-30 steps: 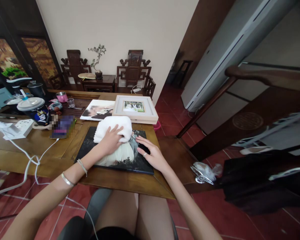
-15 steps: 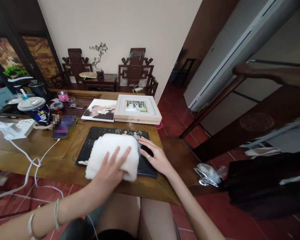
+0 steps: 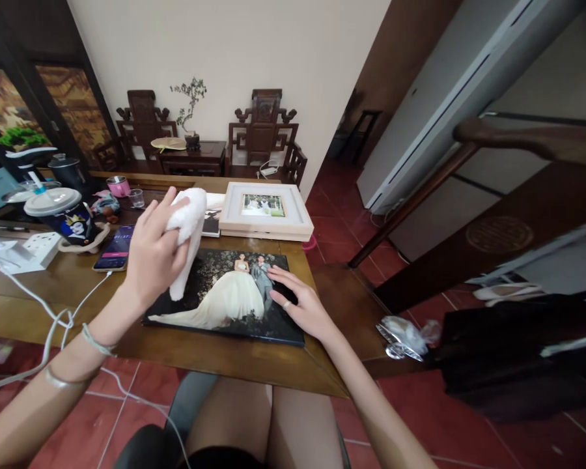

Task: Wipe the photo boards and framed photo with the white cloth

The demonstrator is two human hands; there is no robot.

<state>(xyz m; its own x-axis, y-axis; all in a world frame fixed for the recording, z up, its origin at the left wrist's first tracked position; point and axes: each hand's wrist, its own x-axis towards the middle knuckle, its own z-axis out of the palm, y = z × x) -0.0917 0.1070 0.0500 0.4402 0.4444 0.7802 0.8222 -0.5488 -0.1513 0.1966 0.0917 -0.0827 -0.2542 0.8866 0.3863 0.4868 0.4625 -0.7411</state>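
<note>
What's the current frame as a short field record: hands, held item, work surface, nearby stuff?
left hand: raised above the table, grip closed on a white cloth that hangs down from it
right hand: flat, fingers spread, pressing on the right part of the dark photo print
photo print: lies flat on the wooden table, near its front edge
behind print: framed photo in a pale frame, lying flat
left of print: phone, lidded cup, white power strip with cables

left hand point(image 3: 152, 255): raised, grip closed | right hand point(image 3: 300, 304): flat, fingers spread, palm down
</note>
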